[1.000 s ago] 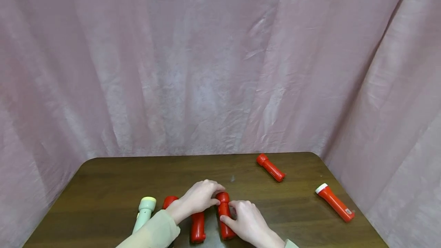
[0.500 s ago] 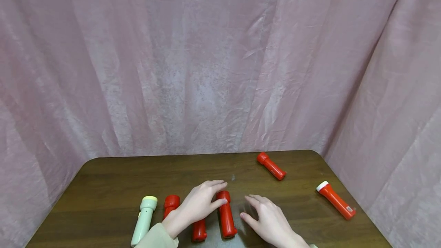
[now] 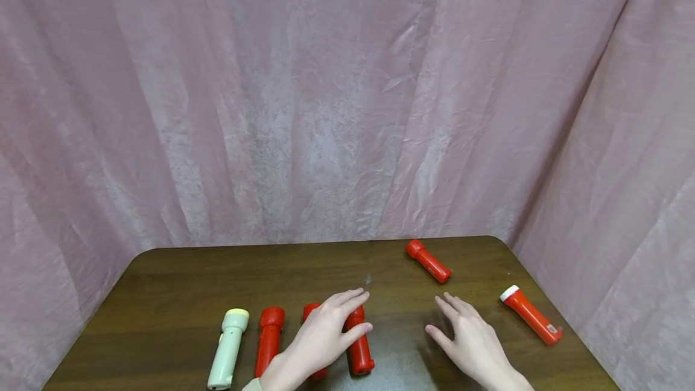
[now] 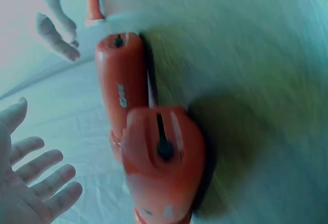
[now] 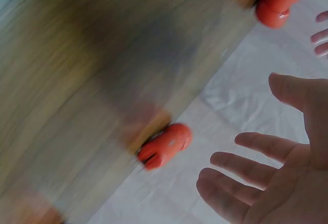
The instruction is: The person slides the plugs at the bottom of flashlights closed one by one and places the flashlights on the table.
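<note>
Both my grips are wide, holding nothing: left hand [image 3: 327, 332] above a red flashlight [image 3: 361, 353] and its red neighbour [image 3: 309, 310], right hand [image 3: 471, 338] well apart over the bench [image 3: 179, 285]. Another red one [image 3: 268, 340] and a green flashlight [image 3: 228, 349] lie alongside, I'd guess for a neat row. My left hand hides the neighbour's middle; blur smears the right-wrist view.

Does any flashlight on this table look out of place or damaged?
Perhaps two: the red flashlight at the back and the white-headed flashlight at the right lie slanted, outside the row of four flashlights. No damage shows.
</note>
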The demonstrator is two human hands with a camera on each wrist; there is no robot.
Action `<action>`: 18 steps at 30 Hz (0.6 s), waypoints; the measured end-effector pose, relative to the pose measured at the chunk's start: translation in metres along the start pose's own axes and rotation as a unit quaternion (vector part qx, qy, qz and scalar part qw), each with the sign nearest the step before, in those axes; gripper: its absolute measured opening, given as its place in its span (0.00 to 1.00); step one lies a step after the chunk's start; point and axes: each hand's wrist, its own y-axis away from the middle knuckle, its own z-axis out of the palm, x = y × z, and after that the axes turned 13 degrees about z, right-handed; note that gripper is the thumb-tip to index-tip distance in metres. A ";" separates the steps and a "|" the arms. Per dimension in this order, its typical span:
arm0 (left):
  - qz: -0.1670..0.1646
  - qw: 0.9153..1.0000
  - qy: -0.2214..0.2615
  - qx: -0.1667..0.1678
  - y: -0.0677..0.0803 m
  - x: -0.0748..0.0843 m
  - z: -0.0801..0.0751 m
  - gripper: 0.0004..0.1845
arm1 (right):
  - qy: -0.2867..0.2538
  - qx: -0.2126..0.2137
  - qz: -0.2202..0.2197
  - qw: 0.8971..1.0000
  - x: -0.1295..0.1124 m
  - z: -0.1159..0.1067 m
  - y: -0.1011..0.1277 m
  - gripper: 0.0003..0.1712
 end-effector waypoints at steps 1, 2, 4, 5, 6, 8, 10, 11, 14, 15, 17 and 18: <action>0.000 1.000 0.001 0.004 0.001 0.001 0.000 0.28 | 0.006 0.001 0.002 1.000 0.005 -0.001 -0.001 0.34; 0.000 1.000 0.002 0.009 0.002 0.003 0.001 0.28 | 0.013 0.001 0.004 1.000 0.010 -0.001 -0.002 0.34; -0.002 1.000 0.006 0.015 0.004 0.006 0.002 0.28 | 0.024 0.003 0.009 1.000 0.020 -0.004 -0.003 0.35; -0.002 1.000 0.007 0.016 0.005 0.007 0.004 0.28 | 0.029 0.002 0.012 0.999 0.026 -0.005 -0.003 0.35; -0.003 1.000 0.008 0.017 0.005 0.008 0.005 0.28 | 0.033 0.003 0.015 0.999 0.031 -0.005 -0.003 0.35; -0.007 1.000 0.013 0.016 0.006 0.011 0.007 0.28 | 0.042 0.003 0.019 0.999 0.042 -0.007 -0.005 0.35; -0.011 1.000 0.017 0.013 0.007 0.013 0.009 0.28 | 0.050 0.003 0.019 0.999 0.052 -0.008 -0.007 0.36; -0.013 1.000 0.018 0.011 0.007 0.014 0.011 0.28 | 0.054 0.002 0.020 0.998 0.058 -0.009 -0.008 0.36; -0.020 0.999 0.024 0.005 0.007 0.017 0.013 0.28 | 0.067 -0.003 0.026 0.997 0.073 -0.011 -0.012 0.37; -0.023 0.999 0.025 0.003 0.007 0.018 0.014 0.28 | 0.069 -0.004 0.028 0.997 0.078 -0.012 -0.014 0.38; -0.026 0.999 0.030 -0.001 0.007 0.019 0.015 0.29 | 0.075 -0.008 0.034 0.997 0.087 -0.014 -0.017 0.38; -0.026 0.999 0.031 -0.001 0.007 0.020 0.016 0.29 | 0.080 -0.011 0.038 0.996 0.091 -0.015 -0.019 0.39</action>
